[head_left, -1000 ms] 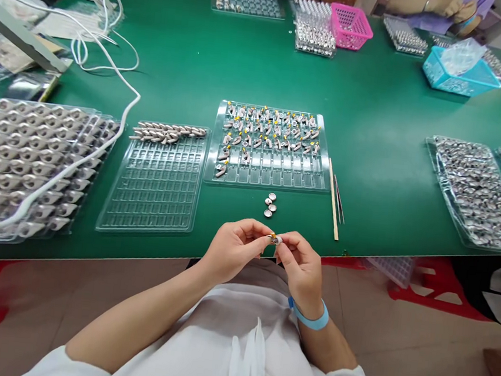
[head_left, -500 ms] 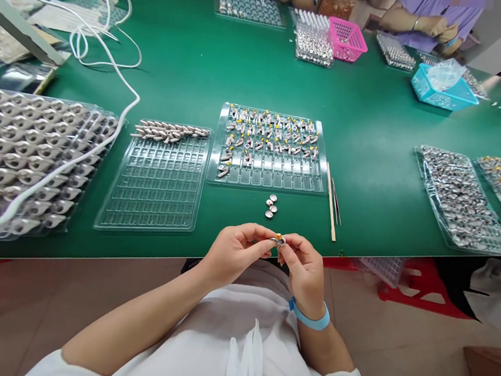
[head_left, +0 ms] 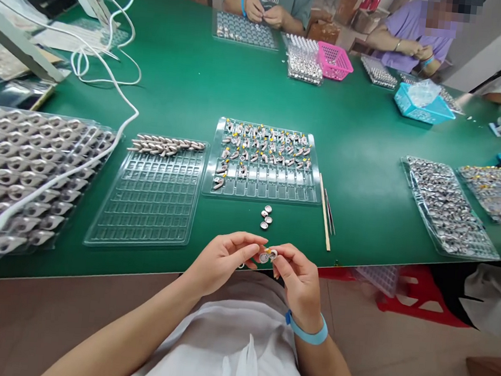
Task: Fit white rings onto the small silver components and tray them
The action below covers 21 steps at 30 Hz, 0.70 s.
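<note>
My right hand [head_left: 297,278] pinches a small metal part [head_left: 267,256] with a round disc and a yellow bit, held over the front edge of the green table. My left hand [head_left: 221,262] is beside it on the left, its thumb and fingers pressed together; whatever they hold is too small to name. Just beyond my hands lie several loose round metal pieces [head_left: 265,218]. Farther forward is a clear tray [head_left: 272,190] with rows of small metal parts with yellow bits. Left of it stands another clear tray [head_left: 151,202] with slim metal pieces along its back.
A wooden stick [head_left: 325,213] and tweezers [head_left: 330,213] lie right of the middle tray. A white cable [head_left: 126,120] crosses large part trays [head_left: 16,177] at left. More filled trays [head_left: 452,207] are at right. Across the table, people work near a pink basket [head_left: 336,61] and blue basket [head_left: 422,105].
My left thumb and fingers have drawn slightly left, off the small part, which stays in my right hand and shows its round face. The camera view has tilted up.
</note>
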Each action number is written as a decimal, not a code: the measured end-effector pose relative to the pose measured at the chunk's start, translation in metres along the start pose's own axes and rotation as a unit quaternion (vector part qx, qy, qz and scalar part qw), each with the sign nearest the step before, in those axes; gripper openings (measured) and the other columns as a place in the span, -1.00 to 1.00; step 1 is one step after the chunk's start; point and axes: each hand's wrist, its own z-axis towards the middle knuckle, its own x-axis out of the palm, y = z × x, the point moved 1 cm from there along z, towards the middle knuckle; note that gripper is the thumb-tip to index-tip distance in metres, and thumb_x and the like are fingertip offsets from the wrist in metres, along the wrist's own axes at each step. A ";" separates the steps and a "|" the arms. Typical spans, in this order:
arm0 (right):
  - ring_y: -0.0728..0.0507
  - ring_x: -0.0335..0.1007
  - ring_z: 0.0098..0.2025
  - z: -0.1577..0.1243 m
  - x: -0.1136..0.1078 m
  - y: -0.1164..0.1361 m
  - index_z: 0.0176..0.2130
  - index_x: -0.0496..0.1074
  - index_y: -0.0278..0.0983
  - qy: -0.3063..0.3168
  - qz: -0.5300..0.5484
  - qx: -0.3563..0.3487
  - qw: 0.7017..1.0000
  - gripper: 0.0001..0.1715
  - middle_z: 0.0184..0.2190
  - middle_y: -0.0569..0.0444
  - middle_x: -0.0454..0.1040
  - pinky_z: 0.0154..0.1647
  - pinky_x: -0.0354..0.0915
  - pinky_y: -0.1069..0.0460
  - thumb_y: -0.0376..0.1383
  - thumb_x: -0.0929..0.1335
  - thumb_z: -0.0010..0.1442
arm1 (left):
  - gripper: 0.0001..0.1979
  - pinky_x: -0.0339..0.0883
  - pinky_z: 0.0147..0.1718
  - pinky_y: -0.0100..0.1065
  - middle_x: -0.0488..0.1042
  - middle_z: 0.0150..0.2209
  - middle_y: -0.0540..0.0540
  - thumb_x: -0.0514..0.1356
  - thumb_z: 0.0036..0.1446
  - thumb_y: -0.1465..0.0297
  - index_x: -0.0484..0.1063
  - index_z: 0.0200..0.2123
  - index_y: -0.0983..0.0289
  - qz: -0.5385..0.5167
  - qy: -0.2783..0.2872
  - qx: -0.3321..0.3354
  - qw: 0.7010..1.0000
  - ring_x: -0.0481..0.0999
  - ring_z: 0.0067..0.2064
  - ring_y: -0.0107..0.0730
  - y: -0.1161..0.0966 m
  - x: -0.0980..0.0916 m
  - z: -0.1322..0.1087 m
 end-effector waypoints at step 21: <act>0.06 0.28 -0.52 0.005 0.010 -0.015 -0.31 0.43 -0.28 0.026 0.281 0.131 0.950 -0.80 -0.46 0.12 0.44 -0.58 0.09 0.16 -0.24 0.48 0.13 | -0.83 0.47 -0.23 -0.39 0.54 -0.28 0.08 0.34 0.09 0.47 0.61 -0.20 0.26 -0.081 0.101 0.049 0.990 0.55 -0.27 -0.41 0.013 0.000 0.010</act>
